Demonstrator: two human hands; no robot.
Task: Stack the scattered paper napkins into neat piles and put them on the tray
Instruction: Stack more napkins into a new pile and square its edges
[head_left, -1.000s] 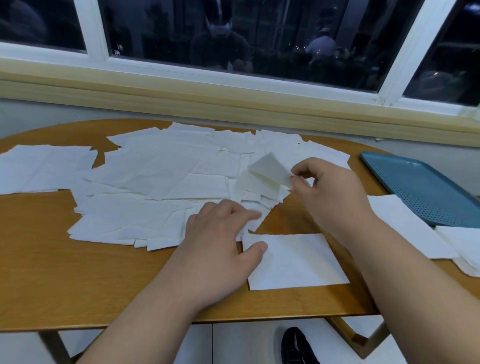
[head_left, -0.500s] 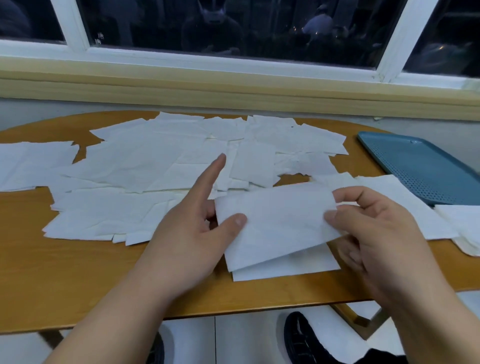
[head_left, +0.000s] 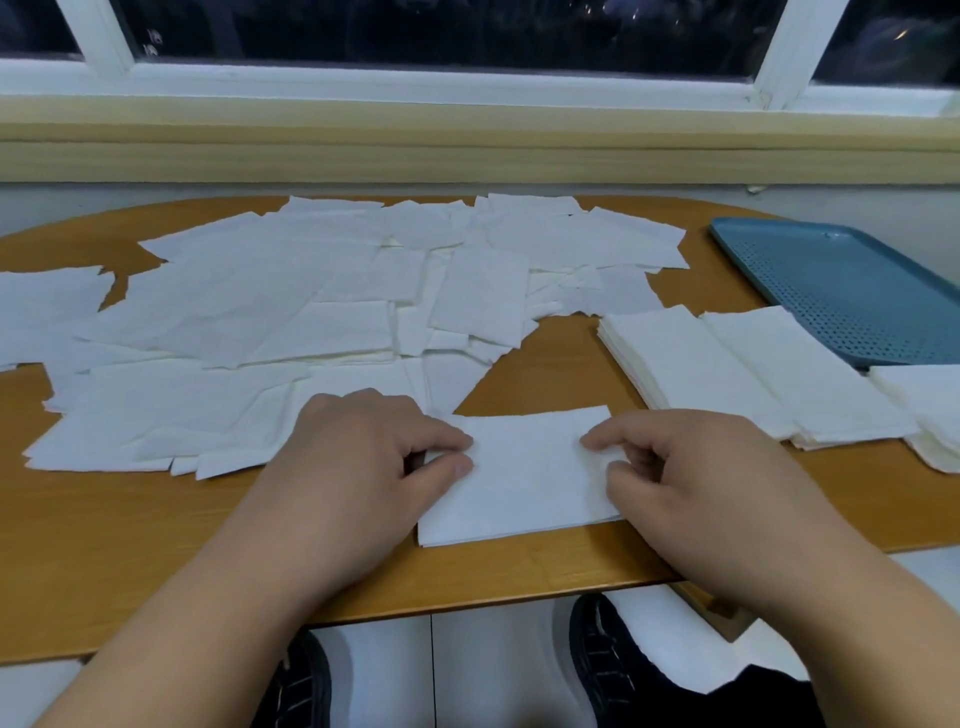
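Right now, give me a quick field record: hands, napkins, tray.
small pile: flat on table, near front edge
left hand: pinches pile's left edge
right hand: pinches pile's right edge
loose napkins: spread over table's far and left part
tray: far right; no napkins on visible part
stacked piles: on table, beside tray

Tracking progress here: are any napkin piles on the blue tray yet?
No, the blue tray shows only bare perforated surface in view, while the stacked napkin piles lie beside it on the table.
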